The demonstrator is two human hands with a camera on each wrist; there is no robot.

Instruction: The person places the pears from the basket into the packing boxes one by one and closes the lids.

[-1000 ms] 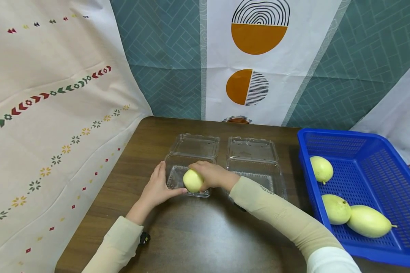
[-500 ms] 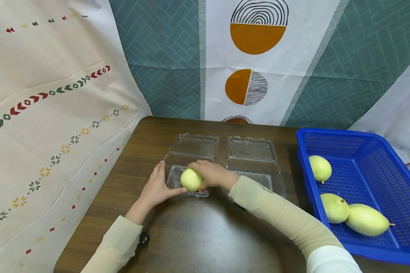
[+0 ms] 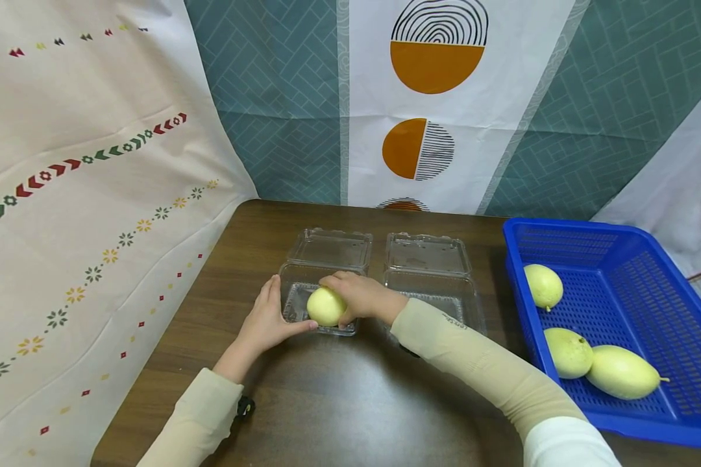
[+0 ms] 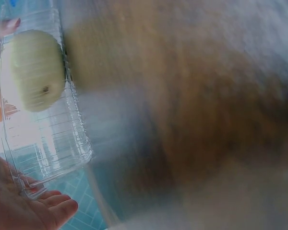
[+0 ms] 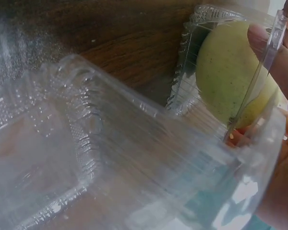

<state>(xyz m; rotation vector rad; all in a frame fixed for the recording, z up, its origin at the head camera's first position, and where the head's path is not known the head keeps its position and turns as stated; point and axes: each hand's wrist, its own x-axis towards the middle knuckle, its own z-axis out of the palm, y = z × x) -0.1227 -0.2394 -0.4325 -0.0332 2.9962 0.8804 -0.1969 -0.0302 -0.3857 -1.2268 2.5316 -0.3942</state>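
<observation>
Where the left hand (image 3: 270, 319) is resting along the left side of a clear box (image 3: 296, 301), its fingers are lying straight and its thumb is standing apart toward the front rim; whether the thumb tip is touching anything but plastic, I cannot tell. Standing on the brown table (image 3: 350, 408) with its lid (image 3: 333, 248) lying back behind it, the box is looking thin and light, probably flexing under a squeeze and sliding easily, so a flat palm against the wall is likely serving better than a pinch.

Inside that box, toward its right, the pale yellow fruit (image 3: 326, 307) is sitting, and the right hand (image 3: 357, 297) is clasping its top and right side. How much weight the box floor is bearing is not showing. I am judging the fruit firm, far heavier than its box, and smooth enough for slipping from fingertips alone; a broad hold round its fullest part is promising most control, since a drop is risking bruises or a cracked box.

Further right, a second box (image 3: 432, 303) is standing open, a sleeve (image 3: 479, 363) passing before it. At the far right, a blue basket (image 3: 566, 224) is holding a rounder fruit (image 3: 543, 285) and, touching each other, a greenish fruit (image 3: 568, 353) and a long fruit (image 3: 624, 371) whose thin stalk is probably making a poor handle.
</observation>
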